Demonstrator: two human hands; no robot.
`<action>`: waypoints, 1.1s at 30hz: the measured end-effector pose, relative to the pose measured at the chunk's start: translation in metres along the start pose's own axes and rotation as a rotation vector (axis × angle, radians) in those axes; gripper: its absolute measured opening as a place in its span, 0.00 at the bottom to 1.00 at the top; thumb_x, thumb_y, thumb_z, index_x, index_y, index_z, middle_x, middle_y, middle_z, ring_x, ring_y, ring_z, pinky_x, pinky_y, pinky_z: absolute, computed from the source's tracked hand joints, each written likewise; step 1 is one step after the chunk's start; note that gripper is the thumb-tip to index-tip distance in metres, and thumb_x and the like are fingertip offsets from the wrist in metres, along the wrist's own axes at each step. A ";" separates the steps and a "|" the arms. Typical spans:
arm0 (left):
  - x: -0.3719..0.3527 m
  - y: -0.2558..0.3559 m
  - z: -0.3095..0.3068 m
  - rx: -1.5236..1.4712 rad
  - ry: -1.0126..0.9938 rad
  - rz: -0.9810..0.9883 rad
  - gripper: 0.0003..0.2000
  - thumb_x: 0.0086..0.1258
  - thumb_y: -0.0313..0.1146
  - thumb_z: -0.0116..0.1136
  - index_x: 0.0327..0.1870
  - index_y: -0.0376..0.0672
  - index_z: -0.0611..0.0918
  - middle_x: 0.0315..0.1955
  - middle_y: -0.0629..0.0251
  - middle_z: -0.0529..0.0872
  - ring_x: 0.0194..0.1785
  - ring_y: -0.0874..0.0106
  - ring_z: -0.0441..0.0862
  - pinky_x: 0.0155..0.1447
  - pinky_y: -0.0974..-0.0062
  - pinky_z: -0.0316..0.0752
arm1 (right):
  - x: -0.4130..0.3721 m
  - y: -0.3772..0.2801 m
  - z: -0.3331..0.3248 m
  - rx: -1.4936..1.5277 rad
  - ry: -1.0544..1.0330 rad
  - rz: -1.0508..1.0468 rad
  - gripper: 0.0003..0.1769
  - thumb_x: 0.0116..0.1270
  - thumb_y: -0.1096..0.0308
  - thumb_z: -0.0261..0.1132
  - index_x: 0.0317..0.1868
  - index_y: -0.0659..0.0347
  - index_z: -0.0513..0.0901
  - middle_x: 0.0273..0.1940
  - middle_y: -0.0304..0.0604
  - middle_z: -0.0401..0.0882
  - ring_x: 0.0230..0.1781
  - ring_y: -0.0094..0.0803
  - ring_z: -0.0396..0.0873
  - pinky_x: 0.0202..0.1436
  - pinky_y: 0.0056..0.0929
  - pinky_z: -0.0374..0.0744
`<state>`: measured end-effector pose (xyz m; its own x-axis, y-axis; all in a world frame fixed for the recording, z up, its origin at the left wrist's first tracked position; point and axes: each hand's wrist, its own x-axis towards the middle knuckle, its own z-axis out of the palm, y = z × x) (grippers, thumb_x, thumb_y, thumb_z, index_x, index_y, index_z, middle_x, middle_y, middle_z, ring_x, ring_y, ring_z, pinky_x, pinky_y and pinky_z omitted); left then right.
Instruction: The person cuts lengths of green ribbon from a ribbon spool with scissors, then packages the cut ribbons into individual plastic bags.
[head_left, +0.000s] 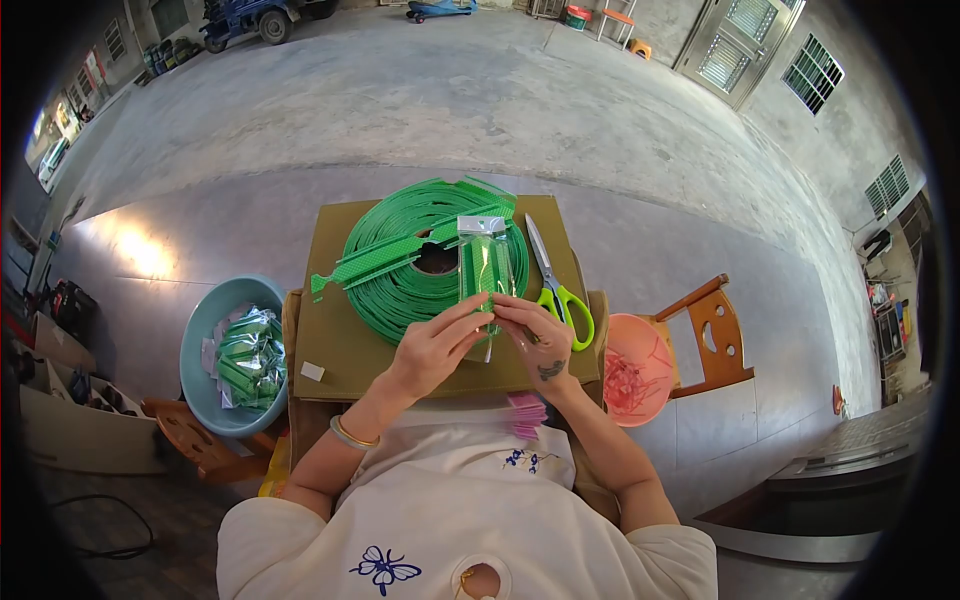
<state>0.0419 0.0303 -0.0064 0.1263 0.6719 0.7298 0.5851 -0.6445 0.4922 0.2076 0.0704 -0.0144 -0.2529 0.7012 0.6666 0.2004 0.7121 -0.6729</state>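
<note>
Between my two hands is a clear plastic bag (486, 262) with green patterned strips inside. My left hand (438, 348) has its fingers closed on the bag's lower left edge. My right hand (540, 338) pinches the same bag from the right, close to the left fingertips. Behind the bag lies a large coil of green strip (390, 300), flat on the brown cardboard (420, 378). A few cut green strips (385, 262) rest across the coil. Scissors with lime-green handles (566, 308) lie just beyond my right hand, blades pointing away.
To the left stands a blue basin (196, 370) with several filled bags. A pink basin (652, 405) with reddish strips is on the right, beside a wooden chair (722, 340). Pink pieces (526, 415) lie at my lap. A small white square (312, 371) sits on the cardboard.
</note>
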 end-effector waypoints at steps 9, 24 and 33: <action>-0.005 -0.003 0.003 -0.092 0.055 -0.097 0.07 0.52 0.20 0.65 0.31 0.37 0.81 0.38 0.60 0.85 0.33 0.72 0.84 0.34 0.79 0.80 | -0.014 0.005 -0.003 0.104 -0.044 -0.019 0.11 0.53 0.86 0.64 0.38 0.69 0.76 0.47 0.52 0.78 0.41 0.34 0.82 0.41 0.25 0.83; -0.010 -0.014 0.006 -0.897 0.059 -1.007 0.05 0.59 0.22 0.62 0.27 0.34 0.77 0.33 0.57 0.82 0.35 0.71 0.83 0.38 0.80 0.82 | -0.014 -0.008 -0.001 0.755 0.033 0.831 0.09 0.60 0.72 0.66 0.31 0.68 0.75 0.44 0.53 0.76 0.41 0.29 0.80 0.40 0.25 0.83; -0.007 -0.007 0.008 -1.003 0.107 -1.158 0.06 0.60 0.21 0.60 0.26 0.36 0.74 0.28 0.58 0.82 0.31 0.67 0.84 0.36 0.76 0.84 | -0.019 0.000 0.005 0.771 0.081 0.933 0.09 0.60 0.73 0.66 0.29 0.65 0.73 0.31 0.47 0.80 0.29 0.30 0.82 0.38 0.25 0.83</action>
<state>0.0433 0.0331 -0.0186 -0.0856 0.9620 -0.2592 -0.4504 0.1947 0.8713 0.2076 0.0568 -0.0281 -0.2467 0.9529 -0.1767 -0.3491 -0.2574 -0.9010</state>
